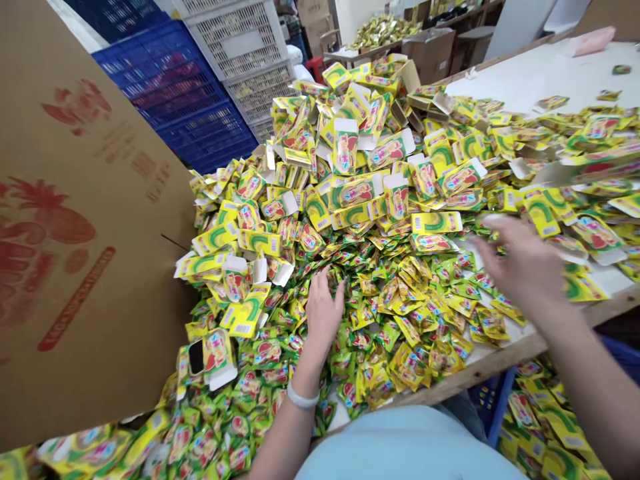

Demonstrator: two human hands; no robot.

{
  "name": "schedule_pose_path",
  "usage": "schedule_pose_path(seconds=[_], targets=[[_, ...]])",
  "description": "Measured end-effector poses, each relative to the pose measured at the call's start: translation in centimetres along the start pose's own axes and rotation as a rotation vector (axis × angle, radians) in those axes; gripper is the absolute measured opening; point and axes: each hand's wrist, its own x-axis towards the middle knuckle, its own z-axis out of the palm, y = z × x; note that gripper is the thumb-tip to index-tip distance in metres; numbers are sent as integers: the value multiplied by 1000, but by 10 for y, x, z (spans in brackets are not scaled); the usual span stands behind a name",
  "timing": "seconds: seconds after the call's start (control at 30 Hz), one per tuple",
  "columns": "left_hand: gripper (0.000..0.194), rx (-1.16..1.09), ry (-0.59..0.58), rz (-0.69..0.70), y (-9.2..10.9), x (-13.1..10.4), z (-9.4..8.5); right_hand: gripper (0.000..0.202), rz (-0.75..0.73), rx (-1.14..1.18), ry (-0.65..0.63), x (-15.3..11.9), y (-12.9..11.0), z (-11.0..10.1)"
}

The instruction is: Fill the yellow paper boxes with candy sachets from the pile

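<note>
Small green and yellow candy packets (405, 293) cover the near part of the white table. Behind them rises a heap of open yellow boxes (355, 190) with fruit pictures. My left hand (323, 307) rests among the packets at the middle, its fingers apart and fingertips touching the pile, with nothing seen in it. Over the right part of the table is my right hand (525, 263), blurred by motion, near the boxes and packets; whether it holds anything cannot be made out.
A large cardboard carton (125, 253) stands at the left. Blue crates (175, 93) and white crates (240, 43) are stacked behind. The wooden table edge (520, 350) runs in front of me, with a blue crate (503, 407) of boxes below. A dark phone (196, 357) lies at the left.
</note>
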Motion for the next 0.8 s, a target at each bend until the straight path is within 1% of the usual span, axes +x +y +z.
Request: schedule_pose_path(seconds=[0.03,0.1,0.13,0.2,0.23,0.3,0.33,0.4,0.5,0.57,0.6,0.63,0.7,0.77,0.8], targets=[[45,-28,-19,-9,-3,3,2,33,-80,56,-60,-6,-16,15],[39,-113,-40,-33,-8,4,3,31,-241,170,-254,-22,-52,41],[38,-160,-46,-52,-11,3,2,35,-296,185,-352,-31,-69,51],[36,-253,-56,-117,-16,0,-1,42,-330,140,-479,-45,-95,64],[36,-304,-57,-161,-17,-2,-4,42,-319,99,-505,-50,-102,67],[36,-421,-48,-247,-18,-6,-11,32,-289,72,-504,-59,-105,71],[36,-481,-31,-280,-17,-7,-14,28,-281,98,-495,-62,-102,72],[37,-592,25,-320,-14,-11,-21,28,-253,189,-464,-68,-90,75],[42,-726,81,-376,-8,-16,-27,19,-130,317,-398,-72,-69,76],[46,-792,60,-425,-4,-19,-27,17,-8,435,-352,-70,-63,71],[48,-820,45,-448,-2,-20,-25,18,71,528,-331,-68,-64,68],[50,-845,35,-467,1,-22,-23,18,168,648,-311,-66,-69,64],[52,-892,31,-493,10,-26,-16,16,403,935,-246,-61,-89,55],[53,-938,45,-499,23,-31,-7,19,623,1192,-162,-58,-118,50],[52,-961,54,-493,31,-33,-3,20,704,1269,-106,-57,-134,50]])
